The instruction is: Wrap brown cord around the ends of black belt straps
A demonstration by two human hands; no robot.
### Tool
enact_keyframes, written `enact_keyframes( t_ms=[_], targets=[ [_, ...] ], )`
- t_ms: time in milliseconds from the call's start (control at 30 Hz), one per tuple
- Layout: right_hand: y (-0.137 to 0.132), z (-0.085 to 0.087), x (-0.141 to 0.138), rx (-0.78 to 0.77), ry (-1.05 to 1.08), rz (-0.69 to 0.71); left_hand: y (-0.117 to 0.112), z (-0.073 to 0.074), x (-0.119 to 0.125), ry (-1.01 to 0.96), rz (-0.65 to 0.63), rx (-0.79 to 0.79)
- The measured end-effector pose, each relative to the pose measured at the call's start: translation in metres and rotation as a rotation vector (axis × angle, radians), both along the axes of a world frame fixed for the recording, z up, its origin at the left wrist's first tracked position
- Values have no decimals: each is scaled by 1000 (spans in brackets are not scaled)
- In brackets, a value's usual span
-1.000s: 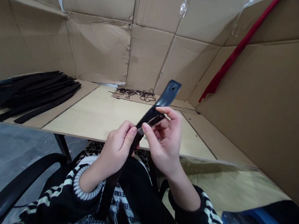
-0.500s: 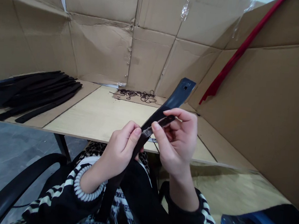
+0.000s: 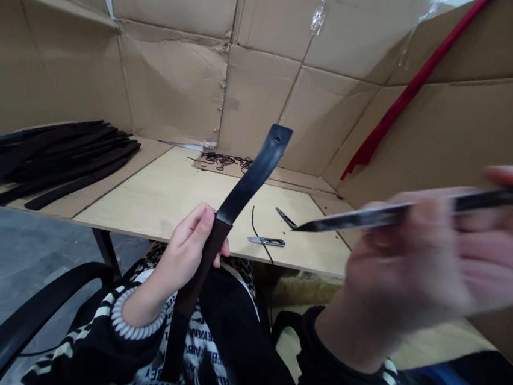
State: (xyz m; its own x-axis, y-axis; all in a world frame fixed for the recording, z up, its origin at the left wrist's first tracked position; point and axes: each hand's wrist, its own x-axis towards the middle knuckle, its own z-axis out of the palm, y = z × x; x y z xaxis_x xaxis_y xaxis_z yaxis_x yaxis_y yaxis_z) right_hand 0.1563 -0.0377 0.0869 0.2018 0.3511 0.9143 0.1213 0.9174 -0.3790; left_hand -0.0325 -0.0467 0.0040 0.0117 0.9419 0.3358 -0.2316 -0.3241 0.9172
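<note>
Head view: a long, flat dark strip (image 3: 257,174) rises from the person's lap over the near edge of the desk (image 3: 147,197), its far end bare and glossy, with one small hole near the tip. Lower down, a matt brown sleeve (image 3: 194,278) lies around it, the edge of the sleeve just beside the thumb. Judged by this alone, the strip is sleeved over its lower part and uncovered above; how much work remains on it cannot be told, and its near end is lost against dark clothing.

The left hand (image 3: 185,249) is wrapped around the sleeved part. Well apart on the right, the right hand (image 3: 432,252), blurred, pinches a slim, pointed dark piece (image 3: 353,220) between thumb and fingers; what it is cannot be told.

Between the hands, on the desk, lie two small thread snips, one nearer (image 3: 266,241) and one farther (image 3: 285,217), with a loose dark cord (image 3: 255,222) beside the nearer. A tangle of threads (image 3: 221,161) lies at the far edge, partly behind the strip. Dark strips (image 3: 60,161) are heaped on the left. The right hand hides the right part of the desk.
</note>
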Motion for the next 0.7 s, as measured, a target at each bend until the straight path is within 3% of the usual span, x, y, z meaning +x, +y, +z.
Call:
enact_keyframes(
  t_ms=[67,167,333,700],
  targets=[
    [5,-8,-20,55,43,25,-3,1,2,-43,-46,-20],
    [15,-16,-37,-8,-86,90,-7,2,3,-46,-95,-47],
    [23,-24,-43,-44,-160,129,-9,4,3,-30,-154,-57],
    [25,-46,-59,1,-136,75,-8,2,5,-35,-142,-37]
  ],
)
